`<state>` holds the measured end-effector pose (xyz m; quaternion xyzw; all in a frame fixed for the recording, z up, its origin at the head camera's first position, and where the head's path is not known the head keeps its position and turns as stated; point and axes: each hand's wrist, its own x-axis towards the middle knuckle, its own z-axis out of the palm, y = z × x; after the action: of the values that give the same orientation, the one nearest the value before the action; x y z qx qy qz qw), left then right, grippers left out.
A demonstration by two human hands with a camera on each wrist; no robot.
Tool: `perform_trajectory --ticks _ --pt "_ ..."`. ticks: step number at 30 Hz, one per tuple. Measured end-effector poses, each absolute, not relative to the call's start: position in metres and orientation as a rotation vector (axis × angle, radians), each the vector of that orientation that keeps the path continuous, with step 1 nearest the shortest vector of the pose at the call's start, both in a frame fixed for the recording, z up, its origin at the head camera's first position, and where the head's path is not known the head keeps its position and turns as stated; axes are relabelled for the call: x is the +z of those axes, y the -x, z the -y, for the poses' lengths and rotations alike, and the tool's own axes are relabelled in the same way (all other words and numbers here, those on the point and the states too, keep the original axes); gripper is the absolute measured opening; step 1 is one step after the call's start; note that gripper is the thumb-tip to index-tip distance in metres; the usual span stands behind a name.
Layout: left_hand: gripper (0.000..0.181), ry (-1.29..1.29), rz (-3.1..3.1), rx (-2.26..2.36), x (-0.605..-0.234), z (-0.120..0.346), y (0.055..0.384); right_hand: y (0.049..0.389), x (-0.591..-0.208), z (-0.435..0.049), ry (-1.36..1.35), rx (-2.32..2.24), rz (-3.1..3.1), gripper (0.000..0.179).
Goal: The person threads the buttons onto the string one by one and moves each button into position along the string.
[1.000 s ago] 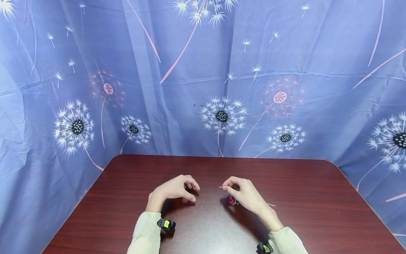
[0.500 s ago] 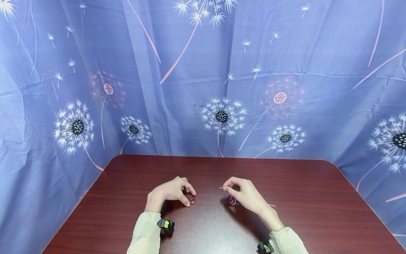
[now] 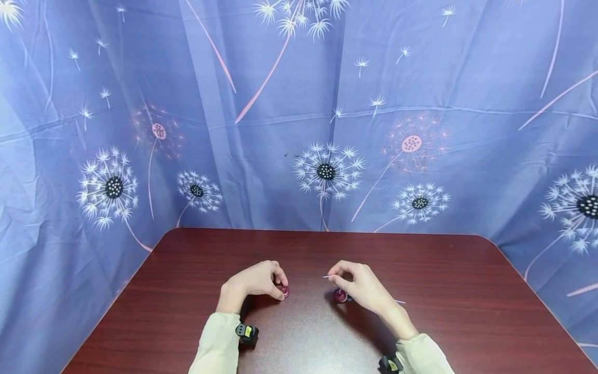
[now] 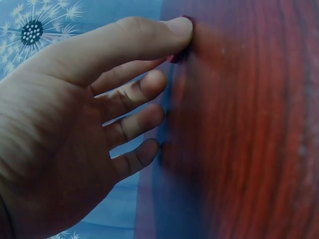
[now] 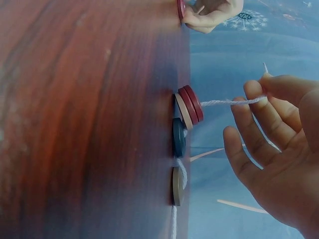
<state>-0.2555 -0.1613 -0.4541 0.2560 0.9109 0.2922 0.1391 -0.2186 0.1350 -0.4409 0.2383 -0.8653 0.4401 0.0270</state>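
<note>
My left hand (image 3: 254,280) holds a small dark red button-like disc (image 3: 285,292) between thumb and fingers, close to the tabletop. In the left wrist view only a red edge (image 4: 174,59) of it shows beyond the thumb. My right hand (image 3: 364,285) pinches a white string (image 5: 219,102) between thumb and index finger, and a short string end pokes out past the fingertips. Threaded on the string are red discs (image 5: 192,105), a beige disc (image 5: 183,112), a dark blue disc (image 5: 178,138) and an olive disc (image 5: 177,186), lying at the tabletop.
The dark reddish-brown wooden table (image 3: 299,337) has rounded far corners. Behind it hangs a blue curtain (image 3: 261,171) with dandelion print. The string's tail (image 3: 399,301) lies on the table, to the right of my right wrist. Each wrist wears a black camera (image 3: 247,334).
The left hand drew back slightly, uncovering the red disc, then moved right again, and its fingers now pinch it. My right hand and the string have stayed in place.
</note>
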Motion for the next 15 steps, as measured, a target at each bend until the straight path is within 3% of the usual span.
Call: perform_trajectory --ticks 15 --pt "0.015 -0.674 -2.684 0.921 -0.4553 0.1568 0.2579 0.2180 -0.4410 -0.1358 -0.802 1.378 2.665 0.010"
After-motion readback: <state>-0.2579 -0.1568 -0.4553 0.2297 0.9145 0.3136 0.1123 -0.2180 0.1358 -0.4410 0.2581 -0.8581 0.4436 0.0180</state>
